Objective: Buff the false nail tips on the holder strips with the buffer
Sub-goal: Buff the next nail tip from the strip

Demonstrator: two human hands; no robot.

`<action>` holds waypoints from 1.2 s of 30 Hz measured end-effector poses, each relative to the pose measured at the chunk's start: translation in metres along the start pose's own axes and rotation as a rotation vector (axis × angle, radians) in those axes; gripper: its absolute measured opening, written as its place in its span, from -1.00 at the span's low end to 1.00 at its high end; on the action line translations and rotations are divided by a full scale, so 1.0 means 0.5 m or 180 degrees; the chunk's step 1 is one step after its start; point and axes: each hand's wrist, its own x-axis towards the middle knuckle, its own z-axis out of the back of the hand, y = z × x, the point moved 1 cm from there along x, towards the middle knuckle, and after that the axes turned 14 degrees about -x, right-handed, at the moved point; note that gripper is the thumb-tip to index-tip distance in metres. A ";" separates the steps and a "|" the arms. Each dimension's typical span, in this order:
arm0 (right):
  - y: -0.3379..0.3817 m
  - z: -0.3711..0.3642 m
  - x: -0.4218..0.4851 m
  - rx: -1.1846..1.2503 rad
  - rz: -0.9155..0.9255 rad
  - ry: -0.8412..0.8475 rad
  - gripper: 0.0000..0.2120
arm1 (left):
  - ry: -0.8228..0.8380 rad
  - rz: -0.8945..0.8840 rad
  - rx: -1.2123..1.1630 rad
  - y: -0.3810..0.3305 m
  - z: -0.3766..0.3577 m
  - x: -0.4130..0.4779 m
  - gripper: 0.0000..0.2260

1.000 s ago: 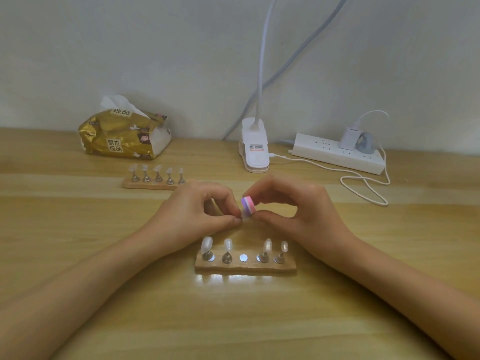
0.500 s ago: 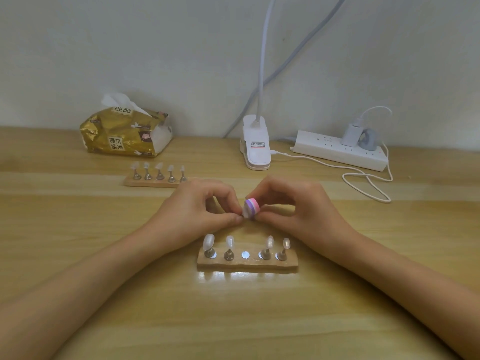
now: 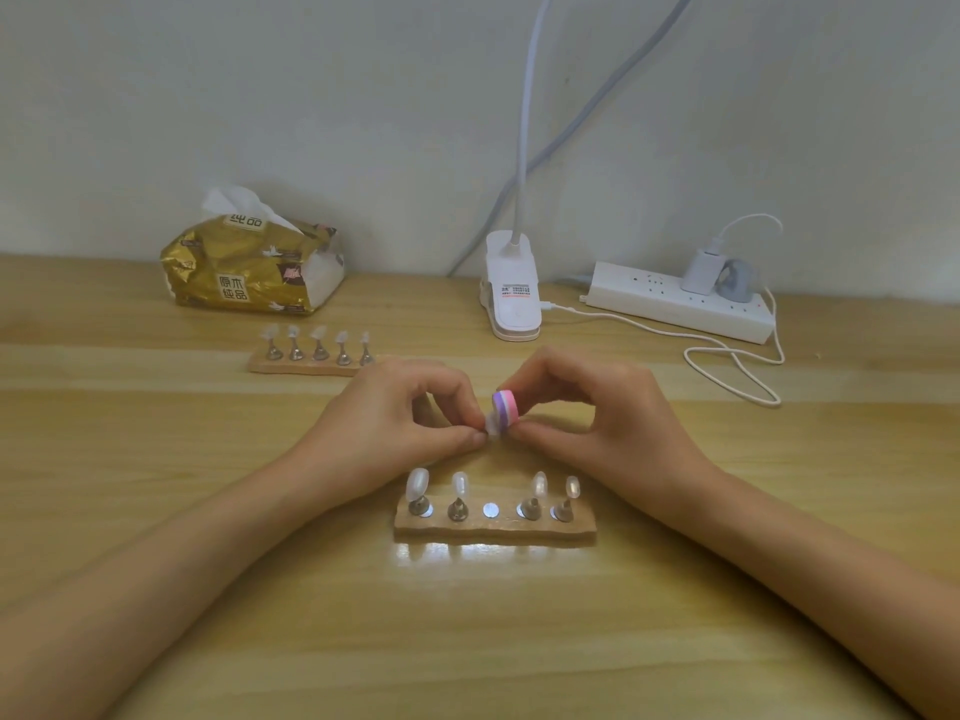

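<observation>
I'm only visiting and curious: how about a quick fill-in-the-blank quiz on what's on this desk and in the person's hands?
1. The near holder strip carries ___ nail tips, with its middle spot bare.
2. The far holder strip carries ___ of them.
3. The right hand holds the striped ___ to a loose tip pinched by the left hand.
4. The tissue pack has a ___ wrapper.
Missing words: four; five; buffer; gold.

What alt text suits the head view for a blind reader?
Above a wooden table, the left hand pinches a false nail tip while the right hand holds a pink-purple buffer against it. One holder strip with four tips lies nearer, a second strip with five behind.
</observation>
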 end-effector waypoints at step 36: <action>-0.004 -0.001 0.001 -0.0274 0.0218 -0.0095 -0.88 | 0.0061 -0.0041 -0.0004 -0.004 0.004 -0.002 -0.84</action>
